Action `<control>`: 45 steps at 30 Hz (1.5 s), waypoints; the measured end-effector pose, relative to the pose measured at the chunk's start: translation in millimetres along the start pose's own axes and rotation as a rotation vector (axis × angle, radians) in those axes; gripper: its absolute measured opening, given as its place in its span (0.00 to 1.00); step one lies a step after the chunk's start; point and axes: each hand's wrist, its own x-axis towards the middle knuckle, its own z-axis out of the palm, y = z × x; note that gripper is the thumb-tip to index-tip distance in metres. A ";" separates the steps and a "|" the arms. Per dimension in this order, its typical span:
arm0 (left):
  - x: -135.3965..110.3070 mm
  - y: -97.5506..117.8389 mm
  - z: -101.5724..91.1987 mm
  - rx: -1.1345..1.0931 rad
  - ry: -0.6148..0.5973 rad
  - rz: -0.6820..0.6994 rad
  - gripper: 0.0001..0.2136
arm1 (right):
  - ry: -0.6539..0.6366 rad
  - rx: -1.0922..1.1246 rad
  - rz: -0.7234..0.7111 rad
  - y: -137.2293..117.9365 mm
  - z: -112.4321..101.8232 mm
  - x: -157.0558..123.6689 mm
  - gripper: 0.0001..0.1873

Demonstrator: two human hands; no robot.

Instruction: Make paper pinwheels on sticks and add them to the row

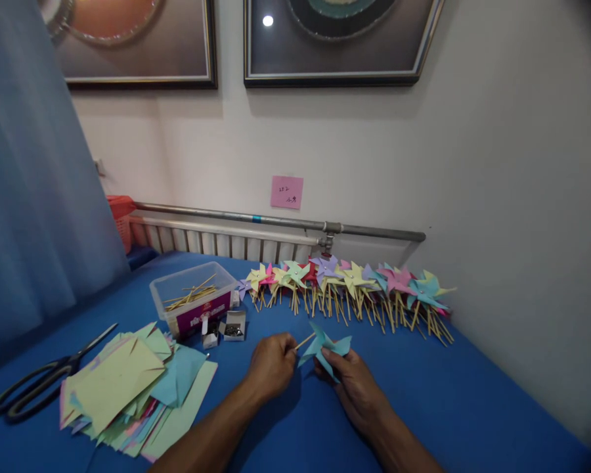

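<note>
A light-blue paper pinwheel [324, 348] is between my two hands, above the blue table covering. My right hand [352, 381] is closed on the pinwheel, with the thumb on its front. In my left hand [273, 361] the fingers are pinched around a thin wooden stick [304, 341], whose visible end reaches the pinwheel's left side. Whether the stick is fixed to the paper, I cannot tell. Behind my hands, several finished-looking pinwheels [354, 279] on sticks lie in a long row.
To the left are a pile of cut coloured paper [123, 378] and black-handled scissors [49, 378]. A clear plastic box [192, 295] holds wooden sticks, with small open boxes of pins [234, 326] beside it. A radiator [217, 240] and pipe run along the wall.
</note>
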 end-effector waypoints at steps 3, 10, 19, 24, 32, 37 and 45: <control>-1.6 1.3 0.9 -0.013 -0.049 0.001 0.09 | 0.039 0.017 -0.004 -1.5 -1.3 1.9 0.22; -5.6 1.0 8.5 -0.069 -0.101 0.009 0.10 | 0.092 0.069 -0.002 -4.6 -5.6 6.8 0.22; -5.7 3.1 12.9 -0.142 -0.068 -0.055 0.08 | 0.075 0.058 -0.024 0.4 -6.2 8.5 0.22; -7.9 6.3 13.5 -0.145 -0.084 -0.071 0.08 | 0.060 0.051 -0.051 0.7 -3.8 7.2 0.21; -9.4 9.8 11.0 -0.097 -0.103 -0.060 0.10 | 0.073 0.074 -0.061 1.3 -5.3 8.8 0.21; -10.4 9.8 9.5 -0.085 -0.114 -0.048 0.11 | 0.081 0.081 -0.050 2.8 -6.7 10.2 0.20; -10.4 11.4 10.3 -0.024 -0.061 -0.047 0.09 | 0.082 0.110 -0.045 3.1 -5.2 9.8 0.20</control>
